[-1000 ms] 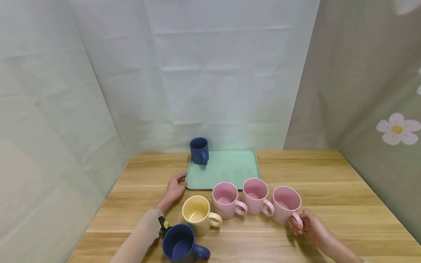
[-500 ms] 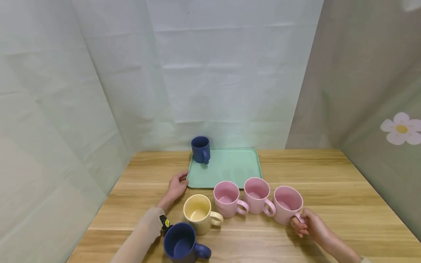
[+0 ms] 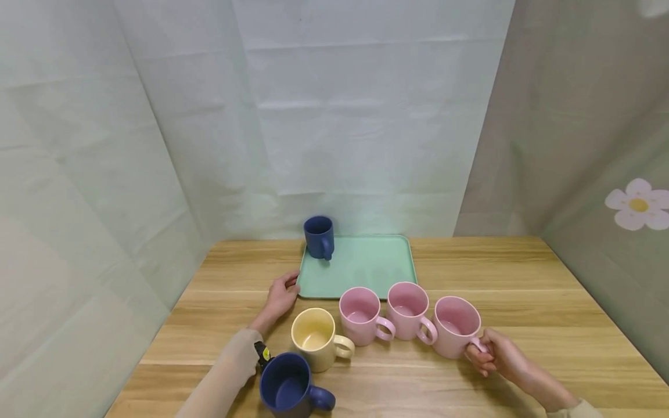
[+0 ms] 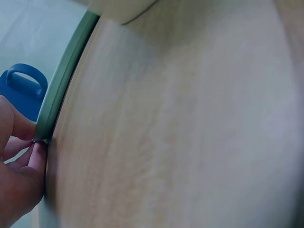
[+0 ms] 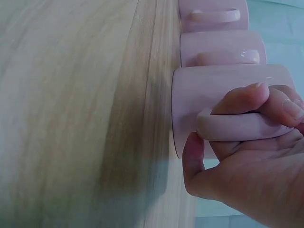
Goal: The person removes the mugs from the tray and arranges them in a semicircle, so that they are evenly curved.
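Note:
Three pink mugs stand in a row on the table. My right hand [image 3: 499,355] grips the handle of the rightmost pink mug [image 3: 453,335], its fingers curled through the loop in the right wrist view. To its left are the middle pink mug [image 3: 403,322] and the left pink mug [image 3: 358,328]. My left hand [image 3: 281,297] pinches the near left corner of the green tray [image 3: 360,261]; in the left wrist view thumb and fingers meet at the tray's rim [image 4: 59,92]. On the tray's far left corner stands a dark blue mug [image 3: 317,235].
A yellow mug [image 3: 313,348] stands left of the pink ones. Nearer the front, a second blue mug [image 3: 284,392] sits beside the left forearm's wristband [image 3: 263,353]. Pale cloth walls [image 3: 366,145] rise behind the wooden table [image 3: 522,290] and along both sides.
The right hand's fingers have curled further through the pink mug's handle. The view has shifted slightly. The left hand stays at the tray corner, and the other mugs stay put.

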### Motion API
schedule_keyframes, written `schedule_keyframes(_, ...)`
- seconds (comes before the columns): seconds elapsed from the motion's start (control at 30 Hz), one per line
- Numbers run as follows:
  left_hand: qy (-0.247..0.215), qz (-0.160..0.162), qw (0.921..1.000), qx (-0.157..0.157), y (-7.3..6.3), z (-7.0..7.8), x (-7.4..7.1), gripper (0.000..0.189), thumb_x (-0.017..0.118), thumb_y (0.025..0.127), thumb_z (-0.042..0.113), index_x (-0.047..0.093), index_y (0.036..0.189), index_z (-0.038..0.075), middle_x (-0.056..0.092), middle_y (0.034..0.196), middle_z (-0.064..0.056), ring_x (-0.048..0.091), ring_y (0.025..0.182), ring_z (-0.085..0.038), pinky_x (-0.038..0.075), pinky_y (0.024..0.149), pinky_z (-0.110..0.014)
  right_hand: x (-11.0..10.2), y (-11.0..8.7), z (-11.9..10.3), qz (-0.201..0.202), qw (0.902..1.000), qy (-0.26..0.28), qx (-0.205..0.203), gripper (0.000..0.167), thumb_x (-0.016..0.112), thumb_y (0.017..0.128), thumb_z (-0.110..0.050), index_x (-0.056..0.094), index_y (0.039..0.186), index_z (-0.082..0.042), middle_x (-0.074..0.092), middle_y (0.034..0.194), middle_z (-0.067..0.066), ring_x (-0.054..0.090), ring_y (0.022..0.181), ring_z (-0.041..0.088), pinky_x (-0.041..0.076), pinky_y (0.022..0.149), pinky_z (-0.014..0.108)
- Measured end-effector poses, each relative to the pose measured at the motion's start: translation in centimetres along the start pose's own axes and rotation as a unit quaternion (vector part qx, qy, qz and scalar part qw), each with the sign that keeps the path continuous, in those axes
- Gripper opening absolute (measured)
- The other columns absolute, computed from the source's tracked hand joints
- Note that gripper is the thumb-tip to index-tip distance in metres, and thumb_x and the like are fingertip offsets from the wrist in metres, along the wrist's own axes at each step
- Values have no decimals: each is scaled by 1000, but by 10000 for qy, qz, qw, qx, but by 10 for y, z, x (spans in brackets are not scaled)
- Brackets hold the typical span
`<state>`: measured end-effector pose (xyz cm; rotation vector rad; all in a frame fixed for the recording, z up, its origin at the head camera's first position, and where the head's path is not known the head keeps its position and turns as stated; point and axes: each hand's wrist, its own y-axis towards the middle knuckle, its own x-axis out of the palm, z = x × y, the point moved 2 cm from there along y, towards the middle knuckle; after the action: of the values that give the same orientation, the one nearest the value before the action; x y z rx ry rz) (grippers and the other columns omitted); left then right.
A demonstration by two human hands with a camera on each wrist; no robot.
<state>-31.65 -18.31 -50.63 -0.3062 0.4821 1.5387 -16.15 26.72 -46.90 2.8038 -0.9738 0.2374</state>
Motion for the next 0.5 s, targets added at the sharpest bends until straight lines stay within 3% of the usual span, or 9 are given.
schedule_keyframes(0.33,11,11,10000,-33,-2,1,-1,45,52,88,-8,50,133,-10,56,132,-29,56,119,-40,48,102,-46,6,2,-1,-7,9997,242,46,21,0,80,3,13,65,5,15,58,12,14,52,30,15,51,44)
schedule_keyframes(0.5,-9,-2,10000,-20,-2,2,-1,44,52,89,-8,50,133,-10,56,132,-28,56,120,-39,48,103,-46,-6,-1,11,-45,9998,132,156,25,-2,83,2,15,67,9,18,60,14,19,53,31,32,52,38)
